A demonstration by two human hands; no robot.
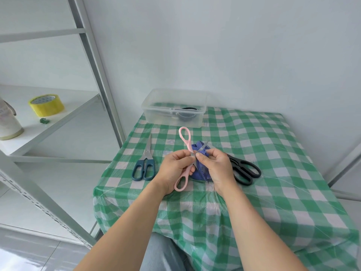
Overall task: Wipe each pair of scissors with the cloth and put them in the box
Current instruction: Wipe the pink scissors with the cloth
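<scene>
Green-and-white checked tablecloth (254, 153) over the table, filling the lower right of the frame. Clear plastic box (173, 108) at upper centre, something dark and round inside, too blurred to name. Left hand (173, 169) clenched around the pink-handled scissors (184, 159), blades spread open, one loop up, one down. Right hand (216, 167) pinching the crumpled purple cloth (199, 169) against a blade at frame centre. Black-handled scissors (244, 171) just right of that hand; dark teal-handled scissors (144, 165) to the left, both flat on the cloth cover, likely unwiped.

Risk: open blades near fingertips, a slip along the edge cutting skin or snagging fabric. Blade tips mostly hidden in cloth; contact point hard to make out.
</scene>
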